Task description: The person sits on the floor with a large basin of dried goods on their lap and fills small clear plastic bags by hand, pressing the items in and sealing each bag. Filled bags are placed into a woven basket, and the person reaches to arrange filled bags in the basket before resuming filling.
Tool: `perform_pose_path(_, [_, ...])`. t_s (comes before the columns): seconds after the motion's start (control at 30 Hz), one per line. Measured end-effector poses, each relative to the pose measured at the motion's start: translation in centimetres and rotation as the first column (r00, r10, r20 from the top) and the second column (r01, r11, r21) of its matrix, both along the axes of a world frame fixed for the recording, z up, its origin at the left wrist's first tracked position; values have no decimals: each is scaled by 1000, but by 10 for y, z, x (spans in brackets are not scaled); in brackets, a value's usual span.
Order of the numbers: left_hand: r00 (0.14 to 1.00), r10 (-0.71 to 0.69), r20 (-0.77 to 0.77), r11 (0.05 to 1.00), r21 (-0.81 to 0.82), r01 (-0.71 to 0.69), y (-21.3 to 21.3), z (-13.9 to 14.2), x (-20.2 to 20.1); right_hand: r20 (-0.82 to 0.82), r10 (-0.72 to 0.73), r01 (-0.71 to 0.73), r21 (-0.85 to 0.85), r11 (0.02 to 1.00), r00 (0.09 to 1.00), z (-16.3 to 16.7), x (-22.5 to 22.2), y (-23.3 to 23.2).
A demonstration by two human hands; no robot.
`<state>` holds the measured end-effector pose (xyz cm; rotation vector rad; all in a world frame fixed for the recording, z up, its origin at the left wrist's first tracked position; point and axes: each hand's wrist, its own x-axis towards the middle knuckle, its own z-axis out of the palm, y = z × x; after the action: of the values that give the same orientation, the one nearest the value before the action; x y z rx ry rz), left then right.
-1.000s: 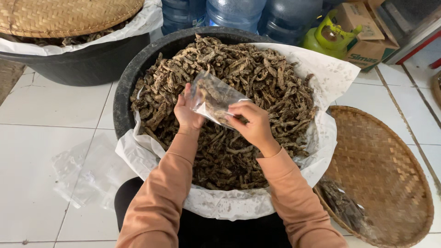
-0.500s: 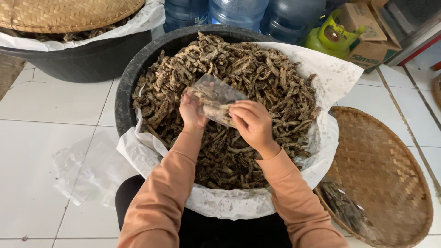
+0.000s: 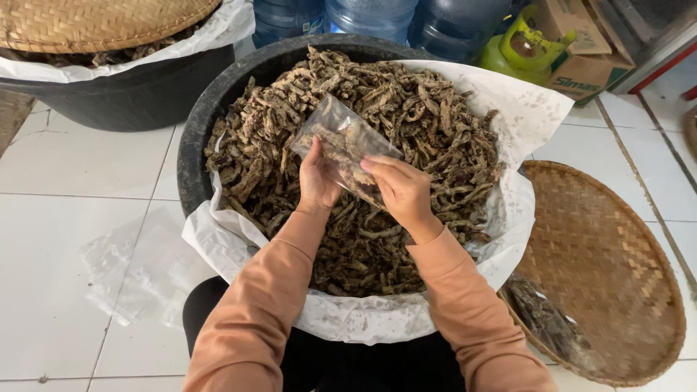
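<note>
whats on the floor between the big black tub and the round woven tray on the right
In the head view, only the tub's white paper liner overhanging the black tub and a thin strip of white tile; it nearly meets the woven tray.

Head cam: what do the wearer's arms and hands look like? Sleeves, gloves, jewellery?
Both arms wear long, loose sleeves of plain salmon-orange fabric, left sleeve and right sleeve, unmarked and creased, ending at the wrists. The left hand and right hand are bare: no gloves, and no ring, watch or bracelet shows. Fingernails look short and unpainted.
</note>
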<state>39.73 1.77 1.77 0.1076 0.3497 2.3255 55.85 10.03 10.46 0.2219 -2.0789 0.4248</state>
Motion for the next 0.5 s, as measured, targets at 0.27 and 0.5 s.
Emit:
perform_pose_path(0.27, [995, -3, 101, 992, -125, 16, 0, -5, -4, 3, -53, 53, -129, 990, 999, -15, -10, 12])
perform_pose_path(0.5, [995, -90, -45, 995, -52, 88, 7, -11, 6, 372, 109, -50, -164, 985, 922, 0, -9, 21])
